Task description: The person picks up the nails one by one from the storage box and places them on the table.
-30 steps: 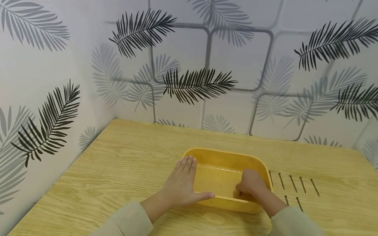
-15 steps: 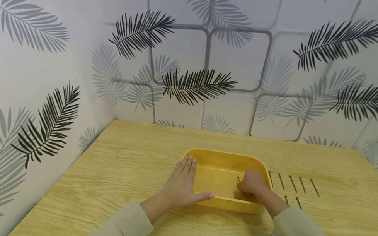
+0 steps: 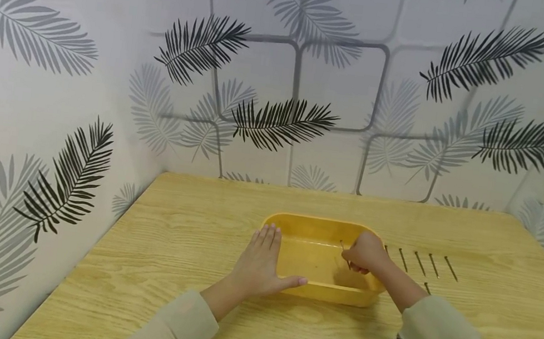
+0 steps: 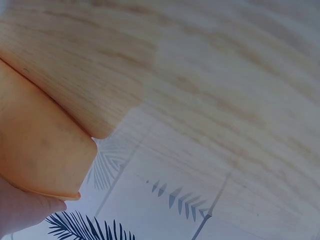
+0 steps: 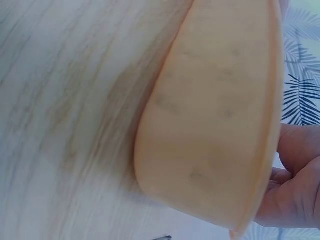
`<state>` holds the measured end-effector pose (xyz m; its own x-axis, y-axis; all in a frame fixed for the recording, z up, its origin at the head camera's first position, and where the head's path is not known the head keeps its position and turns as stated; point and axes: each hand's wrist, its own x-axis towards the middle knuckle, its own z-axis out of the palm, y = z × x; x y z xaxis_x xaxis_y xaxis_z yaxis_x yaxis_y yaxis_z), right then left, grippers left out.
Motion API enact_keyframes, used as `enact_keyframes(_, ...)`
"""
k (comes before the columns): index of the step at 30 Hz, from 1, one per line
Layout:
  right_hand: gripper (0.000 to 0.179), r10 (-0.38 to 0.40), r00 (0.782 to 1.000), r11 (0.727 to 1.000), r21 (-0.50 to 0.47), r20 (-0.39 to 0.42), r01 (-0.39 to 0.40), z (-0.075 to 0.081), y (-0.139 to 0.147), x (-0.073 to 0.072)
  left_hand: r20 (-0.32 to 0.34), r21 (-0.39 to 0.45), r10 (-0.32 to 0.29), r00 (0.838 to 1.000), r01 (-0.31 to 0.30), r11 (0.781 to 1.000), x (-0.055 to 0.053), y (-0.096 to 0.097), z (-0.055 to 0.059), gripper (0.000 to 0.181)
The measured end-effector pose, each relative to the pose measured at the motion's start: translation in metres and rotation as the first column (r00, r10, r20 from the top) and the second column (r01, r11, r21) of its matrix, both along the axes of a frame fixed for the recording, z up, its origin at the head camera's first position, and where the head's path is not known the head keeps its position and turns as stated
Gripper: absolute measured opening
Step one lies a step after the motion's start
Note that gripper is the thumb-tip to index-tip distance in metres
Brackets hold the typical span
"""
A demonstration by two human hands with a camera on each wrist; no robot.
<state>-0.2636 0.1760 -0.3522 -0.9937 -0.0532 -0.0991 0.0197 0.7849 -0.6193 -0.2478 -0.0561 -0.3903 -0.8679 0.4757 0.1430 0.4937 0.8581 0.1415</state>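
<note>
A yellow plastic tub (image 3: 320, 230) sits on the wooden table. My left hand (image 3: 257, 265) lies on its left rim, fingers straight, the thumb along the front edge. Inside the tub at the right, my right hand (image 3: 365, 253) pinches a thin dark nail (image 3: 342, 247), its head end showing beyond the fingers. In the left wrist view, part of the left hand (image 4: 25, 207) rests at the tub's rim (image 4: 45, 135). From the right wrist, the tub's outer wall (image 5: 210, 110) hides part of the right hand (image 5: 300, 185).
Several similar nails (image 3: 421, 263) lie in a slanted row on the table to the right of the tub. Another nail (image 3: 427, 288) lies nearer, partly hidden by the right sleeve. A leaf-patterned wall (image 3: 323, 158) stands behind the table (image 3: 185, 227).
My right hand has risen slightly from the tub's floor, and the nail in its fingers has come into view. The left hand and the tub stay put.
</note>
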Motion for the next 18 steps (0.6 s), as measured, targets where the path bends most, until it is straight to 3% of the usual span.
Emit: enact_keyframes(18, 0.021, -0.044, 0.999, 0.997, -0.067, 0.000, 0.044, 0.017, 0.017, 0.004, -0.002, -0.004, -0.005, 1.000, 0.005, 1.000, 0.001, 0.000, -0.001, 0.104)
